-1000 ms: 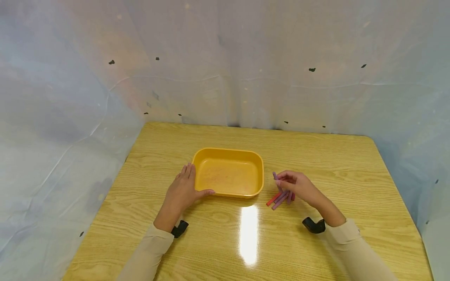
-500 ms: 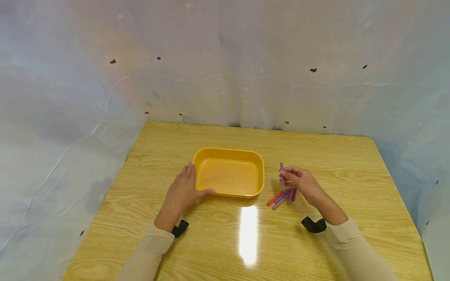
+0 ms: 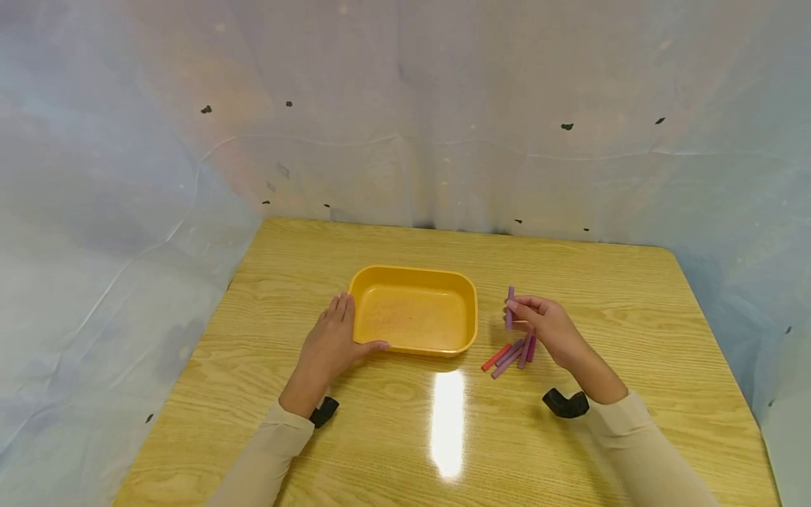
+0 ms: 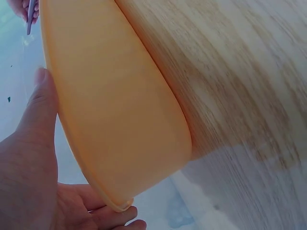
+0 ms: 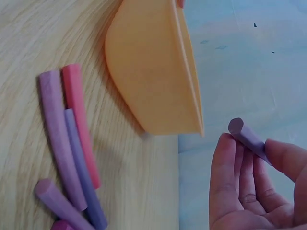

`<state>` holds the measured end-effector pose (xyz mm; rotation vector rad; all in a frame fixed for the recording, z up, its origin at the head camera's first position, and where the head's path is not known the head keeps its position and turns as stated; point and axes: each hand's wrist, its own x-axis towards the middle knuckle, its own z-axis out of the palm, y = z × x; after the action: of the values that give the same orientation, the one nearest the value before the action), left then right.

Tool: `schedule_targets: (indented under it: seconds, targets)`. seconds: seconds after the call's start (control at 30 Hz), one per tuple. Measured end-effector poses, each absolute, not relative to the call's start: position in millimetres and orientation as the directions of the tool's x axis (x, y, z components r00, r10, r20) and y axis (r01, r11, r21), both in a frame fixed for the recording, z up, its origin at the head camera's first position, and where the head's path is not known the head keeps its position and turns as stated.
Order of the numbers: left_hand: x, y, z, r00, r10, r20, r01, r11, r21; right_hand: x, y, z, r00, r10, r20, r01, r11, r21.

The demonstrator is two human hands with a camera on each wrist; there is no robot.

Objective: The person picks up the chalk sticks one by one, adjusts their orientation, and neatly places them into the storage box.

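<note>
My right hand (image 3: 552, 329) pinches a purple chalk stick (image 3: 510, 297) between thumb and fingertips, raised to the right of a yellow plastic tray (image 3: 412, 317). Its blunt end faces the camera in the right wrist view, where the held chalk (image 5: 250, 139) points up and left. Below that hand lies a small pile: a red stick (image 5: 79, 120), several purple sticks (image 5: 60, 139) and a magenta one (image 5: 61, 225). My left hand (image 3: 328, 343) rests against the tray's left end, fingers straight along the side and thumb on the front rim. Nothing lies inside the tray.
All of this is on a wood-grain table (image 3: 380, 436) with a bright light reflection at its middle front. Pale plastic sheeting (image 3: 405, 127) hangs behind and at both sides. Black wrist mounts (image 3: 566, 404) sit at my cuffs.
My right hand has lifted the purple chalk stick off the pile, up and slightly right, and turned it nearly upright in the head view. My left hand has stayed at the tray.
</note>
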<state>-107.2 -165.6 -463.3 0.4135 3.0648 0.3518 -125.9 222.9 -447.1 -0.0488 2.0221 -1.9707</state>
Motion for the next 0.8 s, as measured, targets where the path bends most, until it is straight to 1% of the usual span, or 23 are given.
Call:
schedule_targets:
  seconds: [0.23, 0.5, 0.8]
  targets:
    - [-107.1, -165.0, -461.9, -0.964, 0.267, 0.002, 0.26, 0.938, 0.231, -128.1, 215.2, -439.7, -0.95, -0.236, -0.205, 0.198, 0.052, -0.979]
    - [-107.2, -164.0, -461.9, -0.964, 0.266, 0.003, 0.26, 0.937, 0.235, -132.7, 205.7, -435.9, -0.951, -0.229, -0.208, 0.191, 0.093, -0.977]
    - [-107.5, -164.7, -463.5, -0.964, 0.267, 0.011, 0.263, 0.937, 0.231, -140.0, 187.9, -432.6, -0.943, -0.277, -0.185, 0.172, 0.068, -0.983]
